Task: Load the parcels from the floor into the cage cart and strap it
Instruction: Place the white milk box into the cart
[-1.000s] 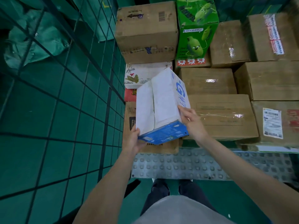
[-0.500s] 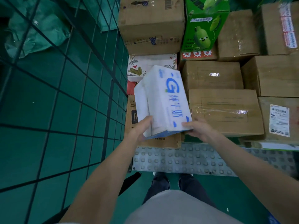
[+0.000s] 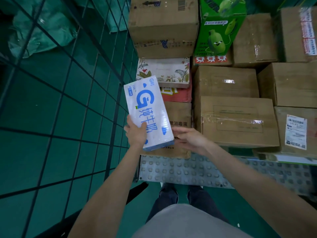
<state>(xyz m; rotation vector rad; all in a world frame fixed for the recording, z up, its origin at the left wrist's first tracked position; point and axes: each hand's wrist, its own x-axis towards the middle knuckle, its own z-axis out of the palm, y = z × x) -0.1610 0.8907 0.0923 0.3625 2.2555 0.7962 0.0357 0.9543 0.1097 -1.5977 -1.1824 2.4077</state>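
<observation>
Now a white and blue milk carton (image 3: 148, 112) is held over the brown boxes stacked in the cage cart.

At nine o'clock the green wire mesh side (image 3: 72, 93) of the cart slants up, with crumpled green sacks (image 3: 39, 33) behind it at ten o'clock. Just left of centre the left hand (image 3: 136, 133) grips the carton's near left edge, thumb curled over its printed top face. The carton lies tilted, long side running toward eleven o'clock, above a brown disinfectant box (image 3: 178, 117) and a floral white box (image 3: 164, 70). Just right of centre the right hand (image 3: 190, 139) sits at the carton's near right corner, fingers loosely straight; whether they touch it I cannot tell. At two o'clock stand a green cartoon box (image 3: 219, 30) and taped brown parcels (image 3: 238, 121). At six o'clock runs the studded metal deck (image 3: 188, 170).
</observation>
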